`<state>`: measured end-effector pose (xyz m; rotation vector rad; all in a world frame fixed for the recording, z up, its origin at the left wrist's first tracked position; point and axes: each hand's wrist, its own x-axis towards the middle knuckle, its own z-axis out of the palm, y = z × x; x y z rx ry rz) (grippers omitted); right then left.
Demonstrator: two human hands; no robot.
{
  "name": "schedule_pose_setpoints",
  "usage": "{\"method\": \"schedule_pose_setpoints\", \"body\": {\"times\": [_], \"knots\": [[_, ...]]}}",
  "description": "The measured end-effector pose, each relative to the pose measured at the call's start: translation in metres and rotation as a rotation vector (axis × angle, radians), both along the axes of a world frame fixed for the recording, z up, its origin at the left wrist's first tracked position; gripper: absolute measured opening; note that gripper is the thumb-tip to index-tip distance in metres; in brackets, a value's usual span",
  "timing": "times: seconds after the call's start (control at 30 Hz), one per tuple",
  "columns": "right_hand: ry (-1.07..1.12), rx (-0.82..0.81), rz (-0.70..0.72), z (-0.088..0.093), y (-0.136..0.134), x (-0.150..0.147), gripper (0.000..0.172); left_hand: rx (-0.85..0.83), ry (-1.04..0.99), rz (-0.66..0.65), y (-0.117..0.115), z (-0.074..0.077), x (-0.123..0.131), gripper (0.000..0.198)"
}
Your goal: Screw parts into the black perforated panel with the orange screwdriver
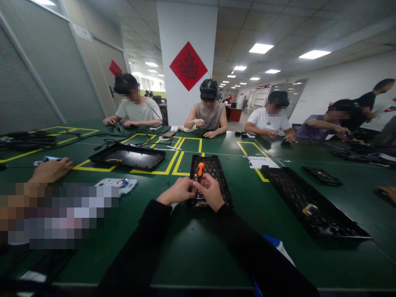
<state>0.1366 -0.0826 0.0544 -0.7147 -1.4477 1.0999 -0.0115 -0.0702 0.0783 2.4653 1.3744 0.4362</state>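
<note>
Orange-handled tool [201, 170] is seeming light, stiff; I'm favouring its handle [201, 166]. Right hand [212, 191] is pinching it; left hand's [180, 190] hold I cannot tell.

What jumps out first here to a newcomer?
Likely the red diamond sign with dark characters, high on the white pillar. Then the orange-and-black handle at the wearer's left hand and right hand, over a black tray. Yellow lines also stand out against the green table, beyond and left of the hands.
</note>
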Motion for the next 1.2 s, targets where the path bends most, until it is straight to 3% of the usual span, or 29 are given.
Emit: {"method": "schedule_pose_setpoints", "body": {"times": [0.2,0.33,0.67,0.77,0.93,1.2], "knots": [[0.006,-0.018,-0.033,0.001,0.000,0.000,0.037,-0.092,0.163,-0.135,-0.009,0.006,0.003,0.019],[0.011,-0.007,-0.052,0.001,0.001,0.000,0.038,-0.028,0.224,-0.104,-0.008,0.003,0.008,0.031],[0.004,0.039,-0.059,-0.001,0.003,0.001,0.039,-0.013,0.229,-0.113,-0.004,-0.004,0.010,0.037],[0.066,0.004,-0.032,0.001,0.002,0.001,0.043,-0.051,0.231,-0.121,-0.001,-0.006,0.009,0.036],[0.058,-0.010,0.013,0.004,0.000,0.001,0.028,-0.154,0.196,-0.145,0.002,-0.004,0.008,0.032],[-0.004,0.004,-0.048,-0.001,0.003,0.000,0.034,-0.199,0.191,-0.101,0.003,-0.001,0.010,0.021]]}}
